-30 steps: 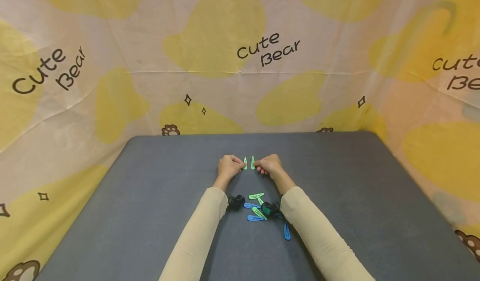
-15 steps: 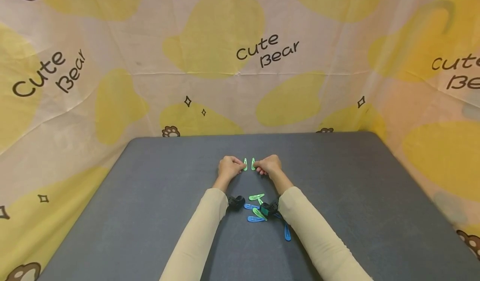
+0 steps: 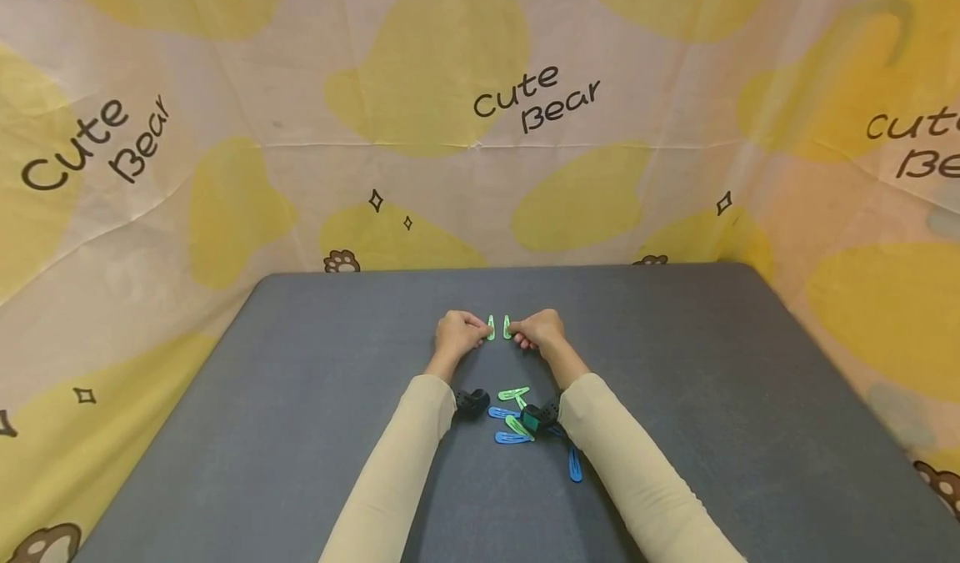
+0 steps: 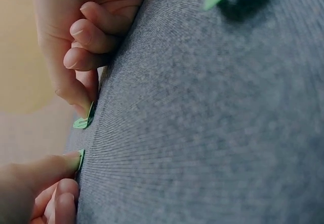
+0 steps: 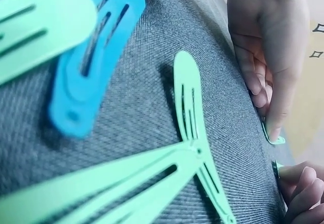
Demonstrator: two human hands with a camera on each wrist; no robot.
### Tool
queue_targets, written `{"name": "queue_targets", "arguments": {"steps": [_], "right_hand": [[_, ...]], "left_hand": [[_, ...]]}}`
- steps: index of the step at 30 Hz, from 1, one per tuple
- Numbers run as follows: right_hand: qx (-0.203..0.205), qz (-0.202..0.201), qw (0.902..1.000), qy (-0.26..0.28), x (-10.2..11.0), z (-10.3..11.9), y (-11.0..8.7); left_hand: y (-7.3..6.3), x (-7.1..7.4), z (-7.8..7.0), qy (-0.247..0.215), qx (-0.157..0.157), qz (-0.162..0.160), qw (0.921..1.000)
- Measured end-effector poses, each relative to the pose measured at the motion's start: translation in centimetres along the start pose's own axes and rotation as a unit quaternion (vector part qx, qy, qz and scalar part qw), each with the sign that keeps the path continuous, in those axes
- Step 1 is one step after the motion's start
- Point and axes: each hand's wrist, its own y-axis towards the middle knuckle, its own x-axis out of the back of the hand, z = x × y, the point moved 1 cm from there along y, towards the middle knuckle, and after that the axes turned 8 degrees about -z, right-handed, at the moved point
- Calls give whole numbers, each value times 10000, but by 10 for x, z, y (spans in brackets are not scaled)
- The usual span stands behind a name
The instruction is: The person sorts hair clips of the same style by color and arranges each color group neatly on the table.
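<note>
In the head view two light-green hair clips stand side by side near the far middle of the table, a narrow gap between them. My left hand point(image 3: 459, 333) pinches the left hair clip point(image 3: 491, 328) at its fingertips. From the other side, my right hand point(image 3: 538, 329) pinches the right hair clip point(image 3: 507, 327). Both clips also show in the left wrist view, the left clip point(image 4: 81, 158) below and the right clip point(image 4: 83, 122) above. Fingertips partly cover each one, and the remaining fingers are curled in.
Between the forearms lies a loose pile of green hair clips point(image 3: 513, 394) and blue hair clips point(image 3: 512, 438). Part of it is hidden behind the black right wrist camera point(image 3: 542, 416). One blue clip point(image 3: 574, 465) lies by the right sleeve. A patterned cloth point(image 3: 427, 71) hangs behind the grey table point(image 3: 315, 363).
</note>
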Motion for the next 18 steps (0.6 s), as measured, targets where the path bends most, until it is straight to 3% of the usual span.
{"name": "queue_targets", "arguments": {"steps": [18], "right_hand": [[103,172,9995,263,4,-2,-4]], "left_hand": [[2,0,2,-95,-68,55,9999]]}}
